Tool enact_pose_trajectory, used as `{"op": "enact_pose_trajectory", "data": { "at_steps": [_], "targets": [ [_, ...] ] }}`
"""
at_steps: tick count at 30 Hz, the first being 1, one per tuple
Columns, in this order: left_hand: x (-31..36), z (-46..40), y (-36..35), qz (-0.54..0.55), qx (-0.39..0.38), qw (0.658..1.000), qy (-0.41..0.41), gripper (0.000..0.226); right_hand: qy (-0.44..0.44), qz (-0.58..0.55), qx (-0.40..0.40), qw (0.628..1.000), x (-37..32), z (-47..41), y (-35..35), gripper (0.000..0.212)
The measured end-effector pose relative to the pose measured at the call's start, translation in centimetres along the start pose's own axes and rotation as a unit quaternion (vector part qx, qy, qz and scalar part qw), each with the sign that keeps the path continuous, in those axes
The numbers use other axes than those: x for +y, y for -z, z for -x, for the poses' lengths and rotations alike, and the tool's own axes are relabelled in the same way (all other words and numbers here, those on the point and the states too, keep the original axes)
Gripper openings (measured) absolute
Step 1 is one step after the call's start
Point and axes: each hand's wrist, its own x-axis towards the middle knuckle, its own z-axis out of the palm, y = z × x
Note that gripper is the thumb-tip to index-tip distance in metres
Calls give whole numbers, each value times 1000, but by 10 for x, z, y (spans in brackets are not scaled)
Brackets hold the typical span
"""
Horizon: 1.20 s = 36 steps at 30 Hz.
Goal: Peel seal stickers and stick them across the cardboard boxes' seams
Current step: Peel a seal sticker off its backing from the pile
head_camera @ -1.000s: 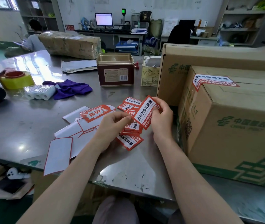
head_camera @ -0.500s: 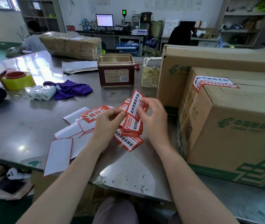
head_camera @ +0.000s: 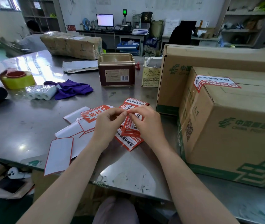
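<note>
Stickers (head_camera: pixel 129 126) sit piled on the worktop (head_camera: pixel 23 126) beside the box (head_camera: pixel 231 126). I see my left hand (head_camera: pixel 107 125) and right hand (head_camera: pixel 146 123) pinching one sticker's top edge. Thin, floppy, tacky, I judge: start peeling at a corner.

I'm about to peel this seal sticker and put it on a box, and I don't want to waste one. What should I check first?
1. Both hands on one sticker: left hand and right hand pinch the seal sticker: ok.
2. Backing lifted at the pinched corner: cannot tell.
3. Sticker pile within reach on the table: ok.
4. Front box close by: ok.
5. Its near corner already carries an applied sticker: ok.
6. Remaining seams unsealed: cannot tell.
</note>
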Motion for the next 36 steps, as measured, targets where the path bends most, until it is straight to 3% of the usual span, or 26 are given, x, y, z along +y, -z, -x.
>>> {"op": "enact_pose_trajectory", "data": {
  "at_steps": [13,22,26,36],
  "targets": [
    [0,0,-2,-54,12,997,-51,12,-20,-25,-20,999,-2,-1,0,29],
    [-1,-1,-5,-33,6,998,-54,11,-66,-97,16,993,-1,-2,1,23],
    [-6,-6,0,3,53,999,-8,12,-117,-136,61,982,3,-4,4,21],
    [-5,-14,14,-44,236,970,38,13,-192,-216,178,941,12,-7,8,16]
  ]
}}
